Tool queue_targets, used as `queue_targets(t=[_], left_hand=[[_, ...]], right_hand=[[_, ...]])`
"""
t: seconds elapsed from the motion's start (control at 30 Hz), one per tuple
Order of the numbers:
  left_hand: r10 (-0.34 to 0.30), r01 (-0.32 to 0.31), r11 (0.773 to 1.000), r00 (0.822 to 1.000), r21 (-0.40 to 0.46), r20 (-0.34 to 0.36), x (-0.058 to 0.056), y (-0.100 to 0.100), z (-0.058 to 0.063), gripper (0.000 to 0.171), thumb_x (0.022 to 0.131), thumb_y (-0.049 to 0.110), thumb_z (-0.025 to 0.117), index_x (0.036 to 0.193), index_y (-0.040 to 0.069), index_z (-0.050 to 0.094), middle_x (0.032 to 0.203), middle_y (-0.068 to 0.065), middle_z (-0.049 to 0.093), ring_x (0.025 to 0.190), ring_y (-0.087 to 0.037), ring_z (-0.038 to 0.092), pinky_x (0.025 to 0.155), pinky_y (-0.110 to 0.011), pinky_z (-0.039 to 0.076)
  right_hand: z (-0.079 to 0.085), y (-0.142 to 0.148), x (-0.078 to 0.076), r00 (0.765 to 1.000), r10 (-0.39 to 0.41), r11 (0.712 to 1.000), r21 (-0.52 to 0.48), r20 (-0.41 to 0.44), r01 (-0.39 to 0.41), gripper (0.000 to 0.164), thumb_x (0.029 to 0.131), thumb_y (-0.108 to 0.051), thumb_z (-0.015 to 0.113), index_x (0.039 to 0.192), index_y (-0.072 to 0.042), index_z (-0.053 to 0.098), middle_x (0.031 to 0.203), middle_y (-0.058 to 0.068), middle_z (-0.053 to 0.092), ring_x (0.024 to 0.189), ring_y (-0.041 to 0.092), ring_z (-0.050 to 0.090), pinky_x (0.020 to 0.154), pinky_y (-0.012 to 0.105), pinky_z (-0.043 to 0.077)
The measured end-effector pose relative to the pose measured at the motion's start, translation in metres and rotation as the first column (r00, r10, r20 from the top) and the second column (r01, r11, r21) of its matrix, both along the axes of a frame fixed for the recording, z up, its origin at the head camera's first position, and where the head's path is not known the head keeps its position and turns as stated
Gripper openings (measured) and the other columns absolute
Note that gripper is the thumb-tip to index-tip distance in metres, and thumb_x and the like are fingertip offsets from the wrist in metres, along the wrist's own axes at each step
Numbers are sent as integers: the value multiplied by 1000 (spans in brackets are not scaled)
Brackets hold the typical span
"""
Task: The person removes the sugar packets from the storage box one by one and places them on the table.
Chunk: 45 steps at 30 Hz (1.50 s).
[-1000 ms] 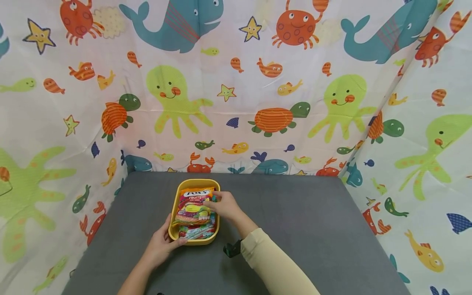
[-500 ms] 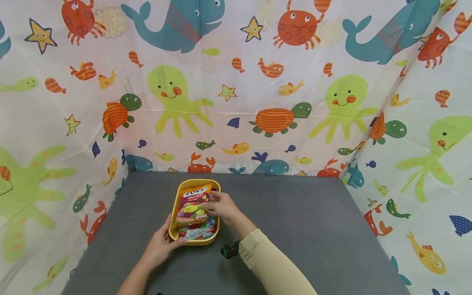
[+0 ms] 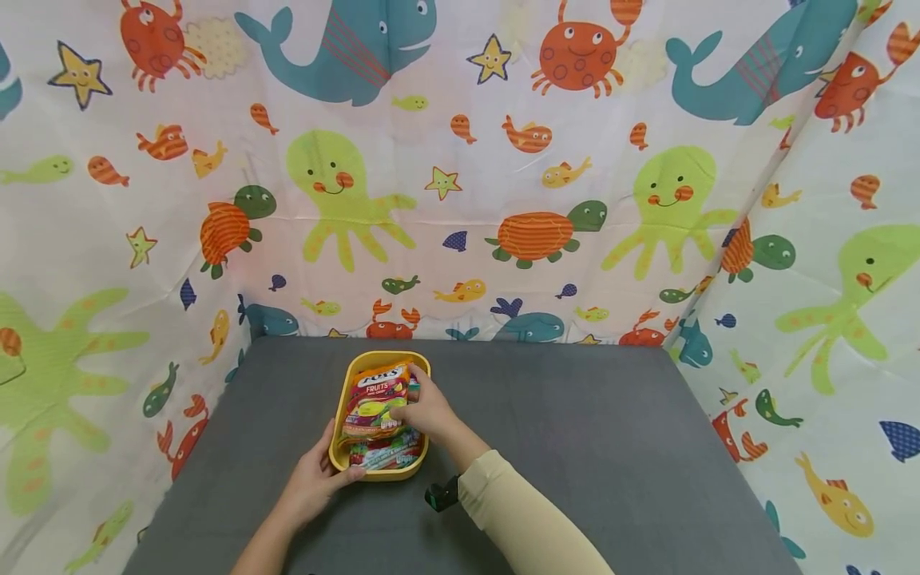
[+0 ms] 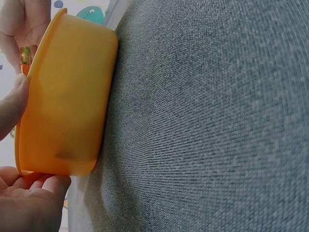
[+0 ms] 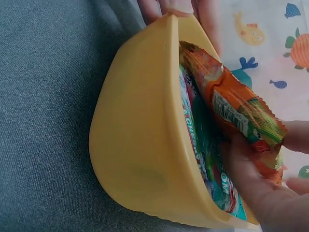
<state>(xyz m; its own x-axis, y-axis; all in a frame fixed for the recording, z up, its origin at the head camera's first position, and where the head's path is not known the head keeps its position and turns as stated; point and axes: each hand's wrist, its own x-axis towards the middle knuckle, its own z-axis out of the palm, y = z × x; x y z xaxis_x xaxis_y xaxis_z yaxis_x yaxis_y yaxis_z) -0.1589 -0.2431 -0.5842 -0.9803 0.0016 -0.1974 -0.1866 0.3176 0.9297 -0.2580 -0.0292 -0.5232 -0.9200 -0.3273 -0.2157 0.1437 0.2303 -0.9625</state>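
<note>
A yellow plastic tub (image 3: 386,474) stands on the grey table. My left hand (image 3: 311,482) grips its near left corner, thumb over the rim and fingers along the outer wall. My right hand (image 3: 431,414) reaches over the tub's right side and pinches the right edge of a Fox's Fruits candy bag (image 3: 372,406). In the right wrist view this orange candy bag (image 5: 241,108) stands tilted, its held side raised above the rim. Beneath it lies a teal candy bag (image 5: 205,150), flat inside the tub and partly covered.
Grey cloth (image 3: 575,431) covers the table around the tub. Behind and to both sides hangs a white curtain (image 3: 460,263) printed with sea animals. A small black device (image 3: 442,495) sits by my right wrist, below the sleeve.
The right side of the Fox's candy bag has tilted up and shifted a little left with my right hand. My left hand stays on the tub.
</note>
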Motion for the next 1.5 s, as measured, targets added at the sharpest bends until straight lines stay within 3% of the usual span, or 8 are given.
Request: queue_targets(t=[0.2, 0.3, 0.53, 0.8, 1.2, 1.5], left_hand=[[-2, 3, 1000, 1000, 24, -4, 1, 1, -2, 108, 89, 33, 77, 164, 13, 3, 168, -18, 14, 148, -31, 34, 109, -35, 48], [-8, 8, 1000, 1000, 30, -14, 2, 1, -2, 107, 90, 32, 77, 163, 11, 3, 168, -19, 14, 148, -31, 35, 108, -33, 49], [-1, 1, 1000, 1000, 5, -24, 1, 1, 1, 107, 89, 31, 78, 163, 11, 4, 167, -19, 18, 147, -32, 37, 110, -36, 47], [-9, 9, 1000, 999, 3, -37, 1, 3, 2, 107, 89, 30, 79, 163, 9, 4, 166, -22, 19, 145, -34, 39, 107, -35, 49], [-1, 2, 999, 1000, 51, -26, 1, 1, 0, 109, 88, 26, 80, 163, 10, 3, 167, -21, 16, 147, -33, 35, 105, -30, 51], [-1, 2, 999, 1000, 44, -21, 0, 0, -1, 110, 88, 28, 80, 163, 11, 2, 168, -20, 14, 148, -31, 33, 107, -32, 50]], right_hand=[[-4, 1, 3, 999, 52, 997, 55, -16, -51, 66, 91, -15, 76, 151, -21, 47, 139, 17, 56, 95, 22, 64, 70, 36, 61], [-6, 0, 3, 998, 39, 997, 71, -40, -36, 63, 93, -21, 76, 150, -21, 49, 139, 15, 57, 100, 21, 65, 76, 37, 62], [-6, -3, 4, 997, -5, 997, 80, -77, 11, 61, 91, -14, 77, 147, -19, 53, 133, 14, 59, 99, 21, 64, 79, 38, 63], [-5, 0, 1, 995, -93, 996, -8, -20, 93, 60, 88, -7, 78, 142, -22, 58, 136, 13, 59, 103, 23, 64, 81, 38, 62], [-2, 18, -8, 996, -68, 984, -164, 53, 76, 59, 90, -4, 75, 144, -22, 56, 138, 9, 63, 111, 23, 67, 87, 41, 62], [7, 32, -13, 997, -65, 975, -208, 47, 74, 59, 91, -1, 72, 144, -23, 56, 139, 11, 62, 113, 24, 66, 88, 39, 62]])
